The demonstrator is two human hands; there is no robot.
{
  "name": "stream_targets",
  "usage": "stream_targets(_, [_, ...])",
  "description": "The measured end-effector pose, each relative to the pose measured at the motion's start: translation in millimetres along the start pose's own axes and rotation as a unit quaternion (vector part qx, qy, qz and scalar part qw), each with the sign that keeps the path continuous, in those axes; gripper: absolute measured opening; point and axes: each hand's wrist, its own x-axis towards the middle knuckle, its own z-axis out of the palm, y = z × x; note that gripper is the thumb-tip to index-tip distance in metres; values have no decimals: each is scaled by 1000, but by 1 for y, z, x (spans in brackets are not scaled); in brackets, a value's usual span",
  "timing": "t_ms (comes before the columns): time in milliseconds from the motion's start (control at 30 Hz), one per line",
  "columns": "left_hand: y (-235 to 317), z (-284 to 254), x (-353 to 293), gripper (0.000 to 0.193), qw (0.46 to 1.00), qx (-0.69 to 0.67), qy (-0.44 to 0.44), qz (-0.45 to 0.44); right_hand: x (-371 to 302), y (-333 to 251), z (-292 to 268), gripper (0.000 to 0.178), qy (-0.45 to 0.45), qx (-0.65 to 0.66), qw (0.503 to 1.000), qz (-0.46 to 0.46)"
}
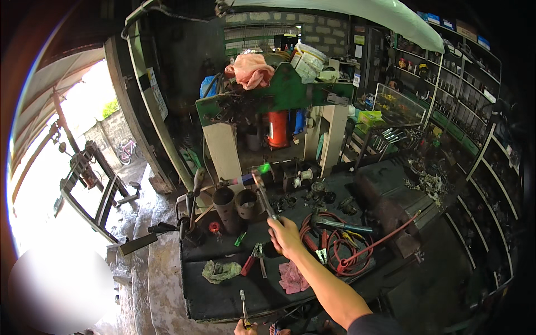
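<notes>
My right hand reaches out over the dark workbench, its fingers closed round the near end of a long metal hand tool. The tool's far end is beside a bright green piece; its exact kind is unclear. At the lower edge my left hand, only partly in view, grips a slim tool with a pale narrow head and some yellow near the fingers. Between the hands lie red-handled pliers, a crumpled greenish rag and a pink rag.
Red jumper cables coil on the bench's right, near a bench vise. Two rusty cylinders stand at the back left. Behind rises a green press frame with a red bottle jack. Shelves line the right.
</notes>
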Motion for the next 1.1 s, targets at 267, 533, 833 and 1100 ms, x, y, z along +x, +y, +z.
stream_targets(267, [96,98,28,31,918,303,-94,238,-183,-50,-215,25,-9,-104,994,17])
stream_targets(533, [231,311,-14,22,814,383,-260,352,-343,-189,-391,42,246,-484,831,-123])
stream_targets(833, [284,459,-14,30,692,455,-424,367,-369,-279,-424,42,301,-725,603,-144])
stream_targets(1100, [294,512,11,31,582,521,-487,390,-349,-279,-393,44,327,-775,525,-132])
